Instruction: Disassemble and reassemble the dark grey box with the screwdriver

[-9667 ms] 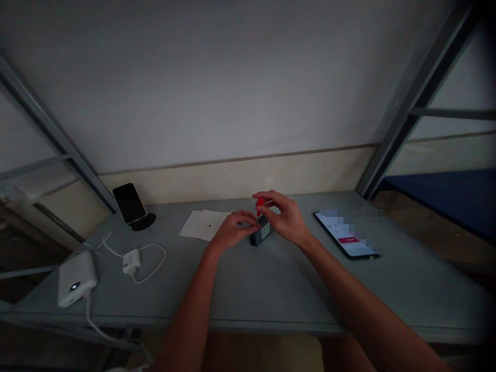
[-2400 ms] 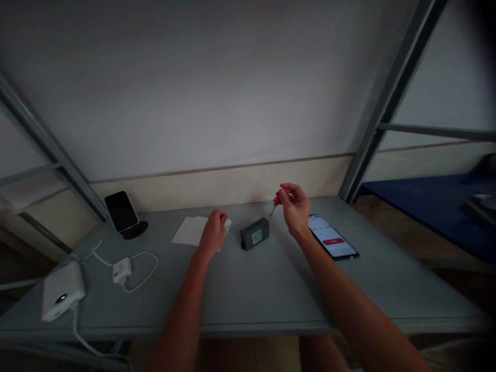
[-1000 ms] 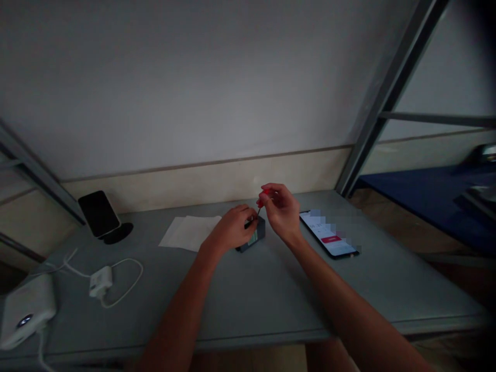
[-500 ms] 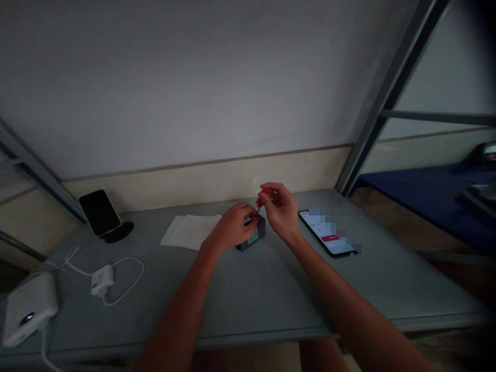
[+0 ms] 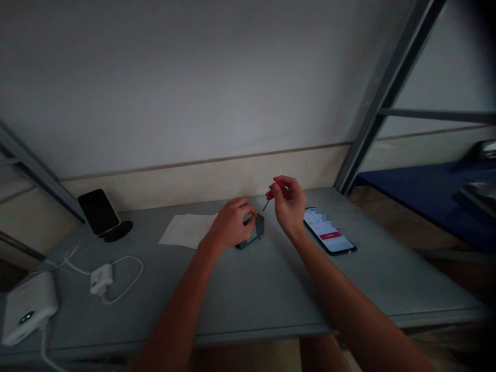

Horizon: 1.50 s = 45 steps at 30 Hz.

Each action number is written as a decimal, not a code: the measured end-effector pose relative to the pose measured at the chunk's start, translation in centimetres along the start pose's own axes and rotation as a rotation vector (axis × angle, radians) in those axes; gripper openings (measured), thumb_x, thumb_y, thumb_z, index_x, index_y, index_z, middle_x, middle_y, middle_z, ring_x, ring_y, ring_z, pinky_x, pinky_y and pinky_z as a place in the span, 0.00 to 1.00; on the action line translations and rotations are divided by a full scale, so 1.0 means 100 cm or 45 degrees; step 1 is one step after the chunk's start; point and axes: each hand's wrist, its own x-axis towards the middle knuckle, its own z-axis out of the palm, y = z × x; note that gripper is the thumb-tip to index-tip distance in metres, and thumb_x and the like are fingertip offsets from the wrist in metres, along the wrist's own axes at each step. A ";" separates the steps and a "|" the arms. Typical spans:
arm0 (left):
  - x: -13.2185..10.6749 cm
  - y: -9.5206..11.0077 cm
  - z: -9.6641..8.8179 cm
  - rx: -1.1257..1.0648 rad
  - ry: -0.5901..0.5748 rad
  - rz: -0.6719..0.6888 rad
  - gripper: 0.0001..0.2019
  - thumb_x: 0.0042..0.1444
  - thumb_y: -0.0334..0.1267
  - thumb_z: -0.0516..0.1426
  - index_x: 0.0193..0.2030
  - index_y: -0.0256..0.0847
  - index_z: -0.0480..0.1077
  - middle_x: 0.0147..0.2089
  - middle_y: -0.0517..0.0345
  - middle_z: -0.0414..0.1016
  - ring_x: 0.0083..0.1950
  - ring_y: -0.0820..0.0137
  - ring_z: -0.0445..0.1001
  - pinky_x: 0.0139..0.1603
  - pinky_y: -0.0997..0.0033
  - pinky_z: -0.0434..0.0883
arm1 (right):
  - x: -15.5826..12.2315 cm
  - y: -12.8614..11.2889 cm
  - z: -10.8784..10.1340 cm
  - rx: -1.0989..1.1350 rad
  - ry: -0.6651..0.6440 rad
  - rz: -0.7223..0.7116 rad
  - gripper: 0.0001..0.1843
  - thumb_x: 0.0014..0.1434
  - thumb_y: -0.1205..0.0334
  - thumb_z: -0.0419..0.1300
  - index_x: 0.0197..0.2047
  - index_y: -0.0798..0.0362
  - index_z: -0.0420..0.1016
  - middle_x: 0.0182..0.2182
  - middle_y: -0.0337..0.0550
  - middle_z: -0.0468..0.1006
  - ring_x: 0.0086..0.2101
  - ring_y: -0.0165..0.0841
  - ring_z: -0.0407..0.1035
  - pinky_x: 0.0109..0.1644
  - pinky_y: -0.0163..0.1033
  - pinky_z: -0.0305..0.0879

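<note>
A dim, plain room serves as a makeshift electronics bench. A grey table (image 5: 251,294) stands against a bare white wall (image 5: 194,77) with a beige lower band (image 5: 186,182). At the table's far left a dark phone (image 5: 96,211) leans on a round stand. Near its left front edge lie a white charger (image 5: 101,278) with looped cable and a white box (image 5: 27,308) showing a small light. At the table's middle are a paper sheet (image 5: 182,230), a small dark box (image 5: 254,233) and a red-handled screwdriver (image 5: 270,195). A lit phone (image 5: 329,236) lies towards its right. Slanted steel frame bars (image 5: 382,98) flank the table, and a low blue surface (image 5: 422,191) lies beyond its right end.
</note>
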 end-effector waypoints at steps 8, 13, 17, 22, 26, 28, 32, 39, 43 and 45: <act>-0.013 0.025 0.028 0.490 -0.318 0.289 0.09 0.51 0.25 0.61 0.38 0.39 0.78 0.69 0.48 0.63 0.69 0.50 0.57 0.69 0.44 0.56 | 0.007 0.012 -0.008 -0.040 0.159 -0.009 0.11 0.63 0.53 0.62 0.45 0.50 0.72 0.29 0.34 0.72 0.25 0.28 0.71 0.31 0.35 0.69; -0.016 0.018 0.039 0.654 -0.286 0.275 0.08 0.54 0.25 0.60 0.38 0.38 0.78 0.73 0.48 0.58 0.74 0.49 0.51 0.71 0.40 0.52 | 0.009 0.012 -0.010 -0.048 0.180 0.018 0.11 0.63 0.53 0.61 0.45 0.50 0.72 0.30 0.35 0.73 0.26 0.28 0.72 0.31 0.35 0.70; -0.014 0.016 0.039 0.690 -0.273 0.284 0.07 0.57 0.26 0.59 0.36 0.39 0.79 0.71 0.50 0.62 0.72 0.51 0.56 0.71 0.40 0.55 | 0.009 0.012 -0.010 -0.054 0.168 0.017 0.11 0.63 0.53 0.61 0.45 0.50 0.73 0.30 0.35 0.73 0.26 0.28 0.72 0.31 0.35 0.71; -0.013 0.021 0.041 0.721 -0.264 0.265 0.10 0.60 0.25 0.56 0.37 0.38 0.79 0.69 0.47 0.64 0.71 0.50 0.58 0.69 0.40 0.57 | 0.008 0.011 -0.009 -0.066 0.153 0.015 0.11 0.63 0.53 0.61 0.45 0.50 0.73 0.30 0.35 0.73 0.25 0.27 0.72 0.31 0.34 0.70; -0.013 0.023 0.041 0.754 -0.278 0.277 0.13 0.62 0.25 0.53 0.42 0.35 0.79 0.69 0.45 0.64 0.71 0.51 0.58 0.70 0.42 0.56 | 0.009 0.011 -0.010 -0.046 0.171 0.020 0.11 0.63 0.54 0.61 0.44 0.50 0.73 0.30 0.34 0.73 0.26 0.27 0.72 0.32 0.34 0.70; -0.013 0.022 0.039 0.735 -0.281 0.288 0.12 0.61 0.25 0.53 0.44 0.34 0.78 0.69 0.43 0.64 0.71 0.52 0.58 0.70 0.43 0.56 | 0.009 0.011 -0.010 -0.038 0.176 0.025 0.10 0.62 0.54 0.61 0.44 0.50 0.73 0.30 0.34 0.73 0.25 0.27 0.72 0.31 0.35 0.69; -0.015 0.017 0.034 0.658 -0.285 0.292 0.11 0.55 0.24 0.59 0.43 0.37 0.77 0.72 0.47 0.60 0.72 0.50 0.55 0.71 0.43 0.54 | 0.009 0.014 -0.011 -0.061 0.174 0.013 0.10 0.63 0.55 0.61 0.45 0.50 0.73 0.30 0.35 0.73 0.25 0.28 0.71 0.32 0.35 0.69; -0.016 0.014 0.031 0.685 -0.339 0.272 0.07 0.54 0.26 0.61 0.38 0.38 0.78 0.72 0.48 0.59 0.71 0.50 0.57 0.70 0.41 0.55 | 0.009 0.014 -0.011 -0.067 0.162 0.008 0.11 0.63 0.54 0.61 0.45 0.50 0.73 0.30 0.35 0.73 0.26 0.28 0.72 0.32 0.36 0.69; -0.014 0.016 0.031 0.720 -0.343 0.258 0.09 0.60 0.26 0.57 0.36 0.38 0.79 0.71 0.48 0.62 0.70 0.50 0.59 0.69 0.40 0.58 | 0.009 0.013 -0.011 -0.062 0.177 0.005 0.11 0.63 0.54 0.61 0.45 0.50 0.73 0.29 0.34 0.73 0.26 0.28 0.72 0.32 0.35 0.69; -0.013 0.018 0.032 0.749 -0.338 0.261 0.09 0.61 0.27 0.56 0.37 0.38 0.79 0.71 0.48 0.62 0.70 0.50 0.60 0.68 0.41 0.58 | 0.009 0.013 -0.010 -0.053 0.177 0.008 0.11 0.63 0.54 0.61 0.45 0.50 0.72 0.29 0.34 0.73 0.26 0.28 0.72 0.32 0.35 0.69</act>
